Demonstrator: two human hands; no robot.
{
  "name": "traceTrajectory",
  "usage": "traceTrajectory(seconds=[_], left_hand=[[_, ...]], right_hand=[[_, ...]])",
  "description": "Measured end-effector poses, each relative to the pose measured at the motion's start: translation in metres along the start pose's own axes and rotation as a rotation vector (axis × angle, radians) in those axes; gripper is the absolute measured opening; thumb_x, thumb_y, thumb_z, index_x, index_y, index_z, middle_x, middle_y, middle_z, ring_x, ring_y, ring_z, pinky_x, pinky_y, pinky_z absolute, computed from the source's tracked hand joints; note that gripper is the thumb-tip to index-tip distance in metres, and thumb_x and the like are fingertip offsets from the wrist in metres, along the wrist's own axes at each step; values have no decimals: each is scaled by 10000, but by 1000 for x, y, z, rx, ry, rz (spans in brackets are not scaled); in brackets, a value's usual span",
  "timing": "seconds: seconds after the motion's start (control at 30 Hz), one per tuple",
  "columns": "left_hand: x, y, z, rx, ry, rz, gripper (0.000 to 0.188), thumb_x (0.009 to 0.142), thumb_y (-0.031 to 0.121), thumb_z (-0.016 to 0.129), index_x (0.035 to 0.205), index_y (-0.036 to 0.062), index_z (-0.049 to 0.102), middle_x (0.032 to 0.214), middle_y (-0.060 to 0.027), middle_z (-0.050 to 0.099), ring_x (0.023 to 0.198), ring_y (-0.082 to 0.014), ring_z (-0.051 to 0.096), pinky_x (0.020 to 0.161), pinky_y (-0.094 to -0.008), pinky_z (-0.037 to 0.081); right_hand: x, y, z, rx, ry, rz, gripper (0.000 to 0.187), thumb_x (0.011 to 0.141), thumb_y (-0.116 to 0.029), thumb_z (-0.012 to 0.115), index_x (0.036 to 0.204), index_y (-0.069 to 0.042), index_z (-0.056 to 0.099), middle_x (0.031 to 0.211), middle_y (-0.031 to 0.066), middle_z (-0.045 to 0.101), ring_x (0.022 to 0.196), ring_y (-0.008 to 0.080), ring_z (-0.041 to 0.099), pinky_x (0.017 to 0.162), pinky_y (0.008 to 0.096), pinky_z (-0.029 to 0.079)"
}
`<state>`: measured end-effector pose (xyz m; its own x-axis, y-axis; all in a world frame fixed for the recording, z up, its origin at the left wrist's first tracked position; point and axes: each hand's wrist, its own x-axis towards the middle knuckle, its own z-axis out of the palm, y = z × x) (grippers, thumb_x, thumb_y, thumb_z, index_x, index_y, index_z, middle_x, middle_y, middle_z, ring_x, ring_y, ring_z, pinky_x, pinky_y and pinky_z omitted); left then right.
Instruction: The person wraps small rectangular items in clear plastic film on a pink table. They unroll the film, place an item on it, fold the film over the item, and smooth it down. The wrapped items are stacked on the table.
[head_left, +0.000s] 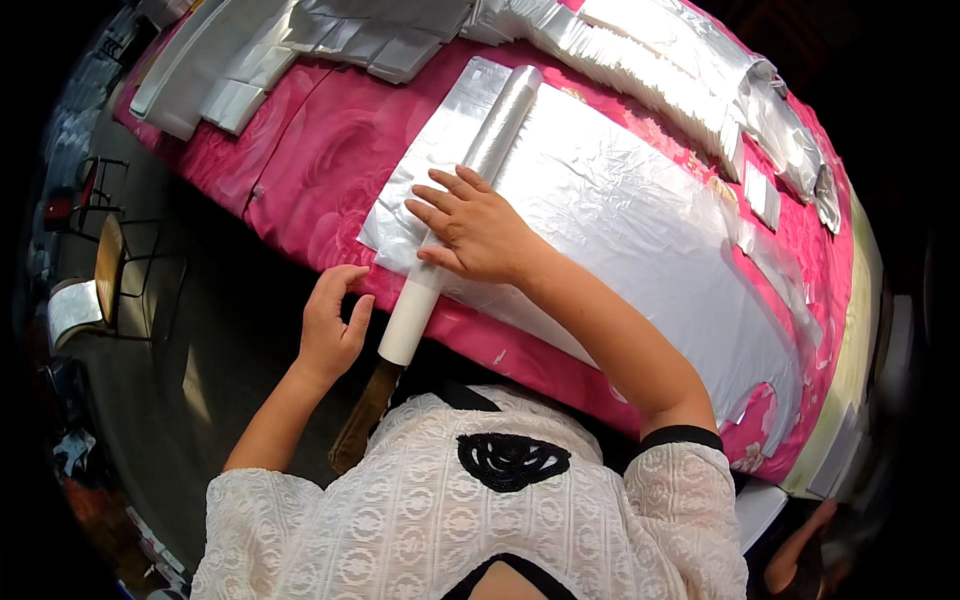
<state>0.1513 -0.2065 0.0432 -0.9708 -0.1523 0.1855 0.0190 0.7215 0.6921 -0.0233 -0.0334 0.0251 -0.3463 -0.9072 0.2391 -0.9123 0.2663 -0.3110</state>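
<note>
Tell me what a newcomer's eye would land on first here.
Probably the bright pink cloth across the middle, with silvery plastic sheeting spread on it. Next, the pale roll lying slantwise over the sheeting's left part, with the right hand spread on it and the left hand empty beside its near end.

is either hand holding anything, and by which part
Nothing is gripped: the right hand lies spread over the plastic film roll, near its bare white tube end; the left hand is open, empty.
</note>
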Motion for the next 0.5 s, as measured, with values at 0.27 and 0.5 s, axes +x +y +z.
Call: traceTrajectory(seconds=[0.27,0.5], left_hand=[[-6,11,16,139,-116,-227,689,670,205,759,1205,-28,393,1044,-223,552,947,-364,570,814,-381,461],[-27,20,20,-1128,-476,-485,696,724,259,712,1270,-18,381,974,-86,574,761,-133,589,708,-288,504]], right_hand=[[56,-28,40,71,348,268,554,844,-272,499,1317,-2,396,1361,208,380,1317,347,272,1088,471,151],[29,-45,9,1405,750,778,884,788,-243,648,1379,86,78,1328,276,309,1202,342,418,958,407,392]])
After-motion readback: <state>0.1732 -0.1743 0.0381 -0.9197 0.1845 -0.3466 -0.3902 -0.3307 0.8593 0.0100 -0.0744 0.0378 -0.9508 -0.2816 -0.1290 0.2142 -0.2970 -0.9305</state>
